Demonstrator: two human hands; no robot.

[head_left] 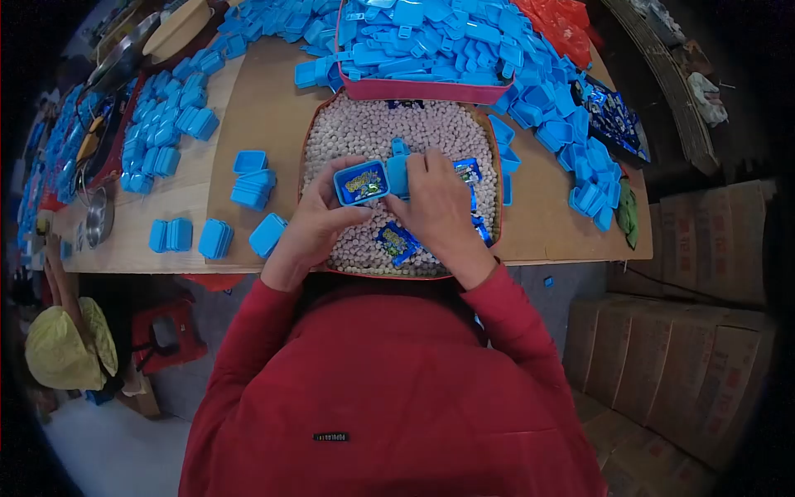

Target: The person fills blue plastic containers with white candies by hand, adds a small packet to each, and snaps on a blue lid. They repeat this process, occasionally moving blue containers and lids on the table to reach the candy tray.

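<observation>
While held open over the bead tray (501, 199), small blue box (339, 186) between fingers and thumb of left hand (323, 203), at 9 o'clock from tray centre. Inside: blue packet (362, 184), yellow lettering, too small to read.

Left hand curled round the box, thumb along near side. Right hand (445, 203) with fingers bent, pinching the blue lid (397, 176) just beside the box. Under both: pale round beads (348, 128).

Clock centred on tray:
- 12: pink-sided bin (431, 89) heaped with blue plastic pieces (414, 50).
- 1: red plastic bag (563, 33).
- 2: dark bundle of blue packets (611, 120), print unreadable.
- 3: green cloth (627, 215) at table (555, 240) edge.
- 3 to 7, inside tray: loose packets (397, 242), blue, yellow-green print, illegible.
- 4: brown cartons (712, 248), red print, too small to read.
- 8: stacked blue boxes (215, 238); farther out, red stool (170, 335) and person in yellow hat (70, 344).
- 9: metal bowl (99, 217), well apart from tray.

At 6, on red top (373, 364): small dark label (331, 436), upside down. Looks like POPULAR, ending unclear.
</observation>
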